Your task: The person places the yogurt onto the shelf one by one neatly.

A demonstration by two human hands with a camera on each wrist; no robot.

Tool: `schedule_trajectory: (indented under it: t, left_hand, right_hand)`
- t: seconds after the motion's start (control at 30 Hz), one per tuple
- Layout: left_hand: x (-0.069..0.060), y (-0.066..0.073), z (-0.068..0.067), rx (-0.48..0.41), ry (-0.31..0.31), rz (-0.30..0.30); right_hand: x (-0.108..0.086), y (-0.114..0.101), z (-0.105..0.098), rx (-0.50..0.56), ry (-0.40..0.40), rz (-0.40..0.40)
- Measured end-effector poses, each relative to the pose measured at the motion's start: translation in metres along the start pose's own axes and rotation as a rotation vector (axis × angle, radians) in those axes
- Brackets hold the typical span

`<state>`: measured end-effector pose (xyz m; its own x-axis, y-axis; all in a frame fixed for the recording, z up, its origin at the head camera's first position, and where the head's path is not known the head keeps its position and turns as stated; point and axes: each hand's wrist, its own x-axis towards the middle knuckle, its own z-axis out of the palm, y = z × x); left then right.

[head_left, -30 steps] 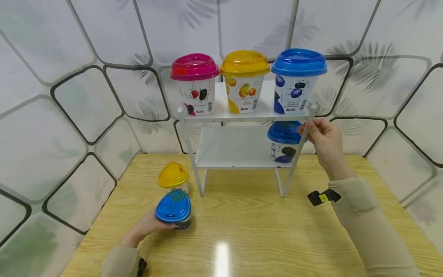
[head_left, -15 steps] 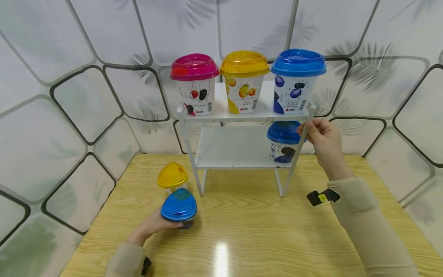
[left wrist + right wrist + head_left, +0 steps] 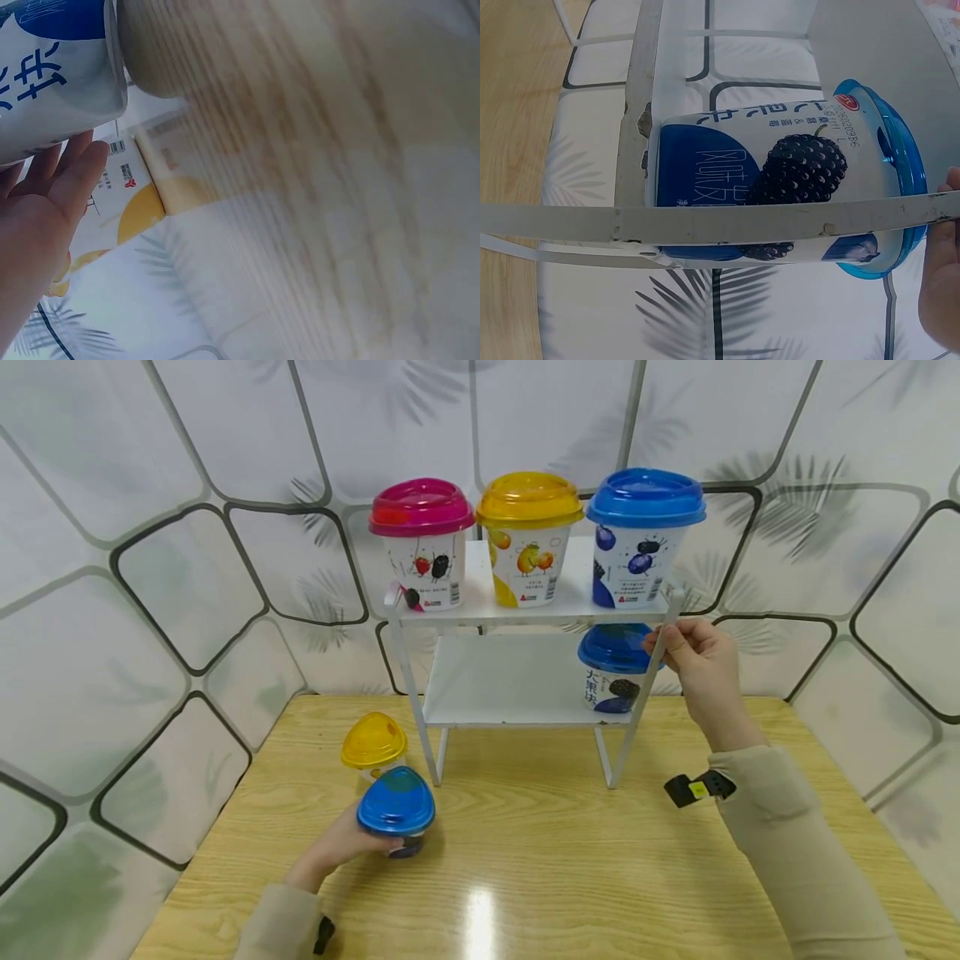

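My left hand point(image 3: 352, 843) holds a blue-lidded yogurt cup point(image 3: 397, 806) upright by its side, low over the table. Whether its base touches the wood I cannot tell. In the left wrist view, the fingers lie against the white wall of this cup point(image 3: 60, 82). Just behind it stands a yellow-lidded yogurt cup point(image 3: 375, 743). My right hand point(image 3: 705, 668) grips the right upright of a white two-tier shelf rack point(image 3: 510, 677), fingertips close to the lid of another blue-lidded cup point(image 3: 615, 668) on the lower shelf. In the right wrist view, the upright crosses that cup point(image 3: 780, 165).
On the rack's top shelf stand a pink-lidded cup point(image 3: 423, 543), a yellow-lidded cup point(image 3: 531, 539) and a blue-lidded cup point(image 3: 645, 539), side by side. The rack rests toward the back of a wooden table point(image 3: 525, 843), before a patterned wall point(image 3: 555, 410).
My left hand has moved to the right with the blue-lidded cup, which now sits right of and in front of the yellow-lidded one. My right hand stays at the rack's upright.
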<state>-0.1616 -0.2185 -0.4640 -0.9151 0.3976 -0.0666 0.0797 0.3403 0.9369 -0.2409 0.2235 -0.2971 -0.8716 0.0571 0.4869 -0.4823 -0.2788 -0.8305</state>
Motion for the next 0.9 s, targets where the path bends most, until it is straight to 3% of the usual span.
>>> schedule_trajectory:
  t: [0.2,0.4,0.9]
  left_hand:
    - [0.003,0.002,0.003,0.006,-0.01,0.038]
    - [0.006,0.006,0.006,0.004,0.011,0.04]
    - [0.012,0.017,0.011,-0.005,0.046,0.116]
  right_hand:
    - [0.0,0.001,-0.001,-0.005,0.002,0.009]
    - [0.0,0.001,-0.001,-0.006,0.001,0.005]
    - [0.0,-0.001,0.0,-0.017,0.004,0.011]
